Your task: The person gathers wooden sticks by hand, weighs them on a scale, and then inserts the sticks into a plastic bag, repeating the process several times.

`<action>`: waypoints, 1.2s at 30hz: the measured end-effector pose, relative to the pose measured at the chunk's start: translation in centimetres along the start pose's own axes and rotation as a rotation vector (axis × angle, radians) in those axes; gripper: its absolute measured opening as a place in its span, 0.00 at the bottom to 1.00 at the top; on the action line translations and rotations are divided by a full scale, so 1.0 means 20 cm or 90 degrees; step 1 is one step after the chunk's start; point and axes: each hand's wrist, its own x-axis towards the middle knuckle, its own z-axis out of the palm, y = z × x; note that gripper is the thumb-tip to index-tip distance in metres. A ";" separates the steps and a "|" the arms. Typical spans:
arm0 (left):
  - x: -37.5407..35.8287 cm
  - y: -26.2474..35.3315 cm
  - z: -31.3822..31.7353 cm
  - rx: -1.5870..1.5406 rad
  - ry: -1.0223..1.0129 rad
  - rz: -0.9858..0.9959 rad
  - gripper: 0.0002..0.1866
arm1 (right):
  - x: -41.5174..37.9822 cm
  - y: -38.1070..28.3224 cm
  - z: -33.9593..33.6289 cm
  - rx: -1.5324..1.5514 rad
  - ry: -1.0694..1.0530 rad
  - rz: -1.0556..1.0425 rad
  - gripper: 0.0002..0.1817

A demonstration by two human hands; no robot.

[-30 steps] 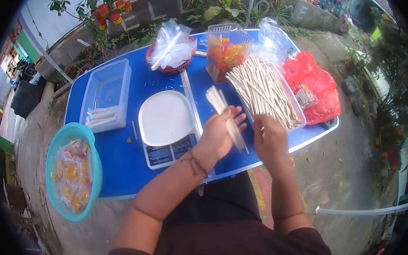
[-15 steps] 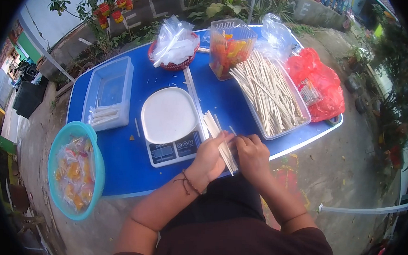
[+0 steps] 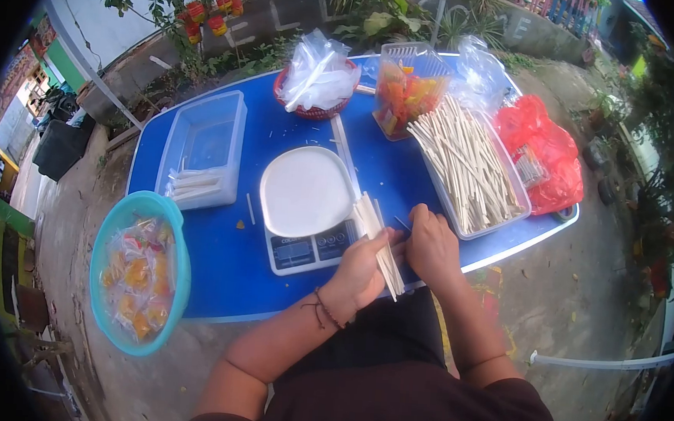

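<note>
Left hand (image 3: 361, 269) grips sticks (image 3: 369, 217) by bench's (image 3: 221, 280) near edge; right hand's (image 3: 433, 249) grip unclear, fingers curled. Snug hold, ends level, suits bundle.

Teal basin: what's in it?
The teal basin holds a heap of clear plastic packets, several showing orange-yellow contents. Lower packets, if any, and the floor are covered by the upper ones.
</note>
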 end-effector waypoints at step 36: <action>-0.02 0.70 -0.34 0.172 -0.142 0.374 0.12 | 0.43 -0.58 0.26 0.429 0.133 -0.332 0.17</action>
